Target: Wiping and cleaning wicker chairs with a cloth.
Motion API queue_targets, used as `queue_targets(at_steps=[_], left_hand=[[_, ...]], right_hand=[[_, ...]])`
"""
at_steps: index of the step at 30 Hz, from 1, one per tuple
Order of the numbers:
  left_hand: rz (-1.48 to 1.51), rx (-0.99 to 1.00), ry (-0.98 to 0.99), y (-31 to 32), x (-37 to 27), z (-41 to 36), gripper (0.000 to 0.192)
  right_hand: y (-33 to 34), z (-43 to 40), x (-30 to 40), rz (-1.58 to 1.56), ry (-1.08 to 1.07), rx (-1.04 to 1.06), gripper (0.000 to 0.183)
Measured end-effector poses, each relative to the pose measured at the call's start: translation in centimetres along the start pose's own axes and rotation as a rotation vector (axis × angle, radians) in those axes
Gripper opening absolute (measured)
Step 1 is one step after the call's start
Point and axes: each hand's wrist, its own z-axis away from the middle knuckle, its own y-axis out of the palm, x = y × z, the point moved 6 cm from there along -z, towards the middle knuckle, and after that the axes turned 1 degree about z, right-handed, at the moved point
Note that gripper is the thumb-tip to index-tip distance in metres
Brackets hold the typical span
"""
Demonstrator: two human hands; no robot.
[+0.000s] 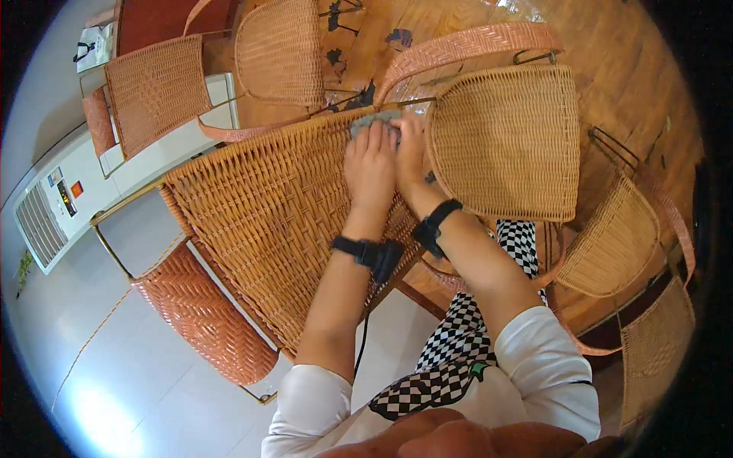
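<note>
A grey cloth [375, 119] lies bunched at the far edge of a woven rattan chair backrest [257, 223], close to where it meets the woven seat [507, 137]. My left hand [369, 163] grips the cloth from above, its fingers bent over it. Right beside it, my right hand [410, 151] has its fingers on the cloth's right end. The two hands touch or nearly touch. Part of the cloth is hidden under my fingers. Each of my wrists wears a black strap.
The same chair has a braided headrest [209, 312] at lower left and a braided armrest [469, 48] beyond the seat. Other rattan chairs [278, 54] stand around a wooden tabletop [630, 80]. A white floor-standing air conditioner [109, 183] is at left. A cord [362, 343] hangs below the backrest.
</note>
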Motion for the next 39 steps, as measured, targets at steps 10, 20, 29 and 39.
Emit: queue_targets(at_steps=[10, 20, 29, 39], left_hand=[[-0.027, 0.315, -0.075, 2.7, -2.1, 7.5, 0.023], [-0.078, 0.144, -0.017, 2.9, -1.5, 0.1, 0.026], [0.032, 0.377, -0.120, 3.7, -4.1, 10.1, 0.025], [-0.032, 0.151, -0.057, 3.3, -1.4, 2.7, 0.027]], right_hand=[[-1.8, 7.4, -2.5, -0.059, 0.190, 0.298, 0.017], [-1.0, 0.0, -2.4, -0.027, 0.071, 0.062, 0.020], [-1.8, 12.0, -8.3, -0.195, 0.437, 0.392, 0.020], [-0.6, 3.1, -2.9, 0.039, 0.132, 0.285, 0.025]])
